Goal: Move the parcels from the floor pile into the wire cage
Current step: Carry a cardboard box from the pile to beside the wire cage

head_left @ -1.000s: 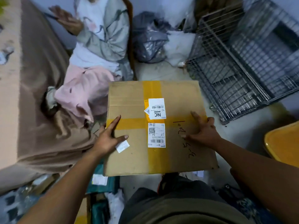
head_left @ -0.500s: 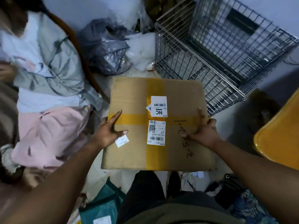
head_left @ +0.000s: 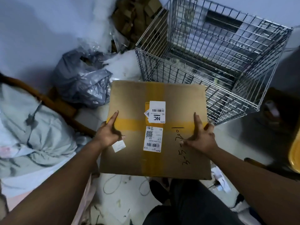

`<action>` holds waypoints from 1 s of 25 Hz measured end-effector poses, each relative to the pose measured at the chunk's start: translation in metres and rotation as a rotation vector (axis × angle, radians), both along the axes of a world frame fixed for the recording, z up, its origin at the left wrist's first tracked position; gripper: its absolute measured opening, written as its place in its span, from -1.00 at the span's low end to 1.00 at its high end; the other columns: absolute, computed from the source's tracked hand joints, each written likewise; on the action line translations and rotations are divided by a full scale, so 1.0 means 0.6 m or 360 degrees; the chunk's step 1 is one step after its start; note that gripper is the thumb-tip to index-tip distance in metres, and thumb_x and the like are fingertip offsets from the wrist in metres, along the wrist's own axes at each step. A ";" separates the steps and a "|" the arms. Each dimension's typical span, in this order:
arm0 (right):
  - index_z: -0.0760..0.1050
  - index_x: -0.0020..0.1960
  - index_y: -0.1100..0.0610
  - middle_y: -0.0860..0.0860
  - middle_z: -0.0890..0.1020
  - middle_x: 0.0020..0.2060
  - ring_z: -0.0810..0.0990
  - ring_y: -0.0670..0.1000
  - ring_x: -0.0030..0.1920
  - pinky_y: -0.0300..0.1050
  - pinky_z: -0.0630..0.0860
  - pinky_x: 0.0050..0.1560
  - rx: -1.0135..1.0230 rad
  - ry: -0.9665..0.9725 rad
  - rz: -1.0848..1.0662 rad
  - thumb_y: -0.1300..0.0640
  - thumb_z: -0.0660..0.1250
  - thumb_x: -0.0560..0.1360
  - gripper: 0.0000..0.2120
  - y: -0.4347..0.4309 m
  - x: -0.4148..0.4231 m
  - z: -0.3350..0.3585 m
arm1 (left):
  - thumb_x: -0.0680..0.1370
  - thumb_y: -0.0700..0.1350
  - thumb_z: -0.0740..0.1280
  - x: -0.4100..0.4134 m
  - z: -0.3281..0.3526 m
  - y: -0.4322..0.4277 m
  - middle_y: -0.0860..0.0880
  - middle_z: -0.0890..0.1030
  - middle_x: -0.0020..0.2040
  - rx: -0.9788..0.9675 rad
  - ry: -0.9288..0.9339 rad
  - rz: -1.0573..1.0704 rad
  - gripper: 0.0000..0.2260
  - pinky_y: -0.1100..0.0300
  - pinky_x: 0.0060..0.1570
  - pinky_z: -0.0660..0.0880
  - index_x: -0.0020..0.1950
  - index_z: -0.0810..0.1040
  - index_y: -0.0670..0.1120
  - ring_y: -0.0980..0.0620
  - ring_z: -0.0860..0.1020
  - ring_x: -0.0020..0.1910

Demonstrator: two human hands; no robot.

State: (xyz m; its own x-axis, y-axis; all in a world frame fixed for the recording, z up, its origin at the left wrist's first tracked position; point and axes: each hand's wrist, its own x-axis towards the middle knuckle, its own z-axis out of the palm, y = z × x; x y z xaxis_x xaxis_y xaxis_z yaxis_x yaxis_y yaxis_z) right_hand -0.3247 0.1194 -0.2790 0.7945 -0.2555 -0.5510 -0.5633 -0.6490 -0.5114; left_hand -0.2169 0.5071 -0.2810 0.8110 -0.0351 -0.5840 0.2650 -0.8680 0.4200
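Carrying: one cardboard parcel (head_left: 129, 161), held off the floor (head_left: 230, 135) between the person and the wire cage (head_left: 178, 70), its far edge overlapping the cage's near wall in view. Left hand (head_left: 110, 135) and right hand (head_left: 201, 138) clamp opposite side edges, thumb and forefinger spread on the top face, other fingers (head_left: 209, 127) wrapped over the edges. Handling, as judged: raise the far edge above the cage rim, keep it level, lower inside before letting go. Orientation: broad face up, labels (head_left: 157, 112) printed upside down to the wearer; yellow tape (head_left: 155, 91) runs away toward the cage. Outline near square; long axis uncertain.
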 end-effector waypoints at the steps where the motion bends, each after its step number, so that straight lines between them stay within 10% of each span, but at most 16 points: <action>1: -0.32 0.51 -0.48 0.16 0.04 0.46 0.24 0.44 0.41 0.33 0.33 0.42 0.0015 0.0019 -0.0031 -0.31 0.65 0.15 0.33 0.005 0.021 -0.017 | 0.35 0.07 0.63 0.038 -0.011 -0.001 -0.16 0.42 0.41 -0.0002 0.0011 -0.0005 0.08 0.01 0.35 0.45 0.52 -0.10 0.55 -0.21 0.51 0.27; 12: -0.45 0.47 -0.46 0.16 0.10 0.31 0.45 0.41 0.21 0.25 0.46 0.35 0.0215 0.0215 -0.0107 -0.36 0.57 0.24 0.29 0.104 0.226 -0.271 | 0.27 0.35 0.58 0.365 -0.216 0.015 -0.22 0.03 0.55 0.0192 0.0062 -0.0242 0.12 -0.16 0.54 0.22 0.58 -0.14 0.44 -0.38 0.19 0.52; 25: -0.38 0.54 -0.37 0.13 0.09 0.28 0.47 0.42 0.18 0.29 0.51 0.27 0.0176 0.0290 -0.0312 -0.30 0.56 0.31 0.23 0.285 0.389 -0.735 | 0.30 0.36 0.57 0.599 -0.669 0.097 -0.21 0.15 0.58 0.0480 0.0042 -0.0412 0.09 -0.35 0.43 0.30 0.56 -0.17 0.45 -0.41 0.24 0.50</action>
